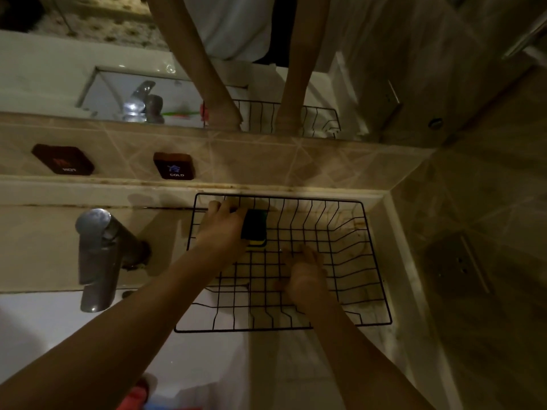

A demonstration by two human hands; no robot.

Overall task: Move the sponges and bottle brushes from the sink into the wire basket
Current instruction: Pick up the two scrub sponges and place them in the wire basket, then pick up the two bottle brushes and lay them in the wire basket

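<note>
Black wire basket (pixel 373 261) on counter, left hand (pixel 225 232) gripping green-and-yellow sponge (pixel 255 229) inside it, right hand (pixel 305 276) loosely curled, empty, on basket floor, chrome faucet (pixel 97 258) left

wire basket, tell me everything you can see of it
The black rectangular wire basket is an open grid floor with upright wire ribs rising to a rim. It sits level on the beige counter in the tiled corner, right of the steel tap, its near edge over the white sink. The left hand lowers a green and yellow sponge into its far left; the right hand rests inside.
</note>
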